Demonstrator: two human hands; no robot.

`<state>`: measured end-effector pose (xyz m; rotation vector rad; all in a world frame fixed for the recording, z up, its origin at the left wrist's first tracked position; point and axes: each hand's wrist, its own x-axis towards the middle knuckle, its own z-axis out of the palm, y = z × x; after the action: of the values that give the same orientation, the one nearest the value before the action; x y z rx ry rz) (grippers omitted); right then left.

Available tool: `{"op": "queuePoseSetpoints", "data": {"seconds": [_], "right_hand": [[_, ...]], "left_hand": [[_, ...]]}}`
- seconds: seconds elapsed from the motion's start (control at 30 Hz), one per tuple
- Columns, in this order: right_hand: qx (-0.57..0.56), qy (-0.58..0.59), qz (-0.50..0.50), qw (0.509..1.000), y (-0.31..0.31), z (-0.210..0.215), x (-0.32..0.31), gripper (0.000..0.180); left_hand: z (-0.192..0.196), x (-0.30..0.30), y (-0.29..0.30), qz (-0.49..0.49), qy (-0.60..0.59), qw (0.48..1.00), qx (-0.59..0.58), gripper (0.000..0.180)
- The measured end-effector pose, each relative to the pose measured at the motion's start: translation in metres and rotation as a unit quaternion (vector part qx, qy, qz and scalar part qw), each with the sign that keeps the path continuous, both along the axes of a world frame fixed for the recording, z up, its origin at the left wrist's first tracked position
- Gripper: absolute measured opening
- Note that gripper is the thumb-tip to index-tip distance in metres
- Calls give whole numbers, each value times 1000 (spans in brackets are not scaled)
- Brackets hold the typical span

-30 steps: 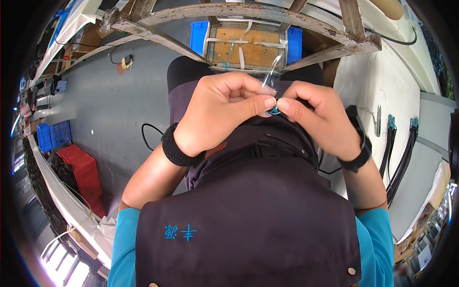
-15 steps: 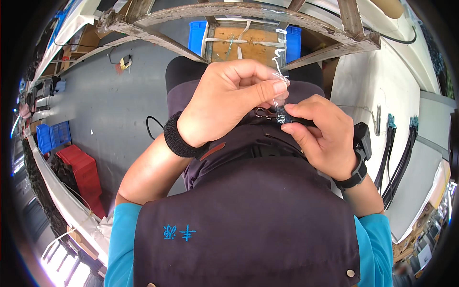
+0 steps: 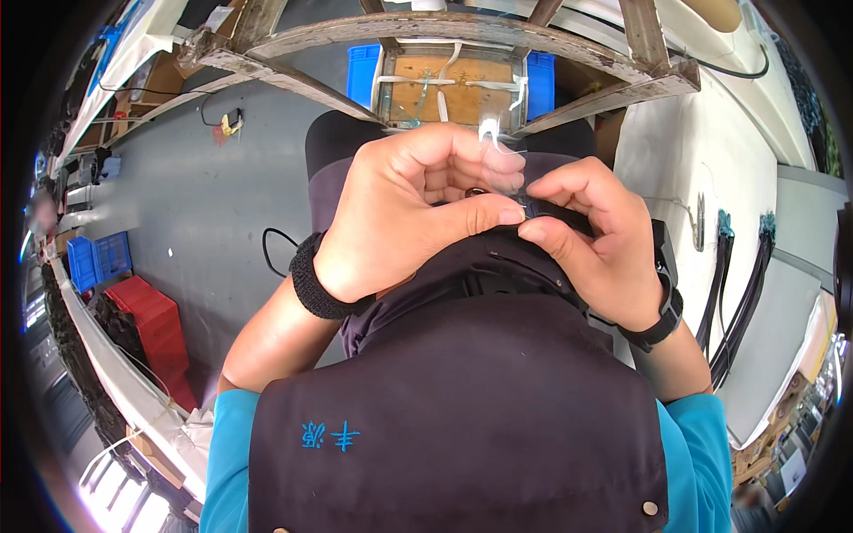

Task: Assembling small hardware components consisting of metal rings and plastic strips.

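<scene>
My left hand [image 3: 400,213] is curled, its thumb tip beside the small dark end of a bundle [image 3: 530,210]. A clear strip [image 3: 490,131] with a white thread stands up blurred at its fingertips. My right hand [image 3: 600,240] holds the dark bundle between thumb and index finger. Both sets of fingertips almost meet in front of my dark apron [image 3: 462,400]. Fingers cover most of the bundle, so its exact kind is hidden.
A worn frame [image 3: 444,31] crosses the far side, with a wooden board [image 3: 453,93] and blue bins [image 3: 363,75] beyond it. Black cords with teal ends [image 3: 721,266] hang on the white surface at right. Red crates [image 3: 151,324] and a blue crate [image 3: 98,258] stand at left.
My left hand has lowered slightly and moved left, its thumb coming away from the index finger toward the bundle end. The white thread and clear strip have shifted left. My right hand still pinches the bundle.
</scene>
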<state>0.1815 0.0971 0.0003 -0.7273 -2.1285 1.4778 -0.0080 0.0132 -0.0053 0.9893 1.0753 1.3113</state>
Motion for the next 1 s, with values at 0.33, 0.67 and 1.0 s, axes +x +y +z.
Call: {"op": "queuePoseSetpoints", "data": {"seconds": [0.33,0.67,1.0], "right_hand": [[-255,100,-9,962,-2,-9,5,10],[-199,20,-137,970,-2,-24,29,20],[236,71,-2,969,-7,-3,1,27]], "left_hand": [[-9,4,-1,19,-88,996,-6,32],[-9,2,-4,38,-127,991,-29,26],[-5,2,-5,41,-148,985,-80,24]]}}
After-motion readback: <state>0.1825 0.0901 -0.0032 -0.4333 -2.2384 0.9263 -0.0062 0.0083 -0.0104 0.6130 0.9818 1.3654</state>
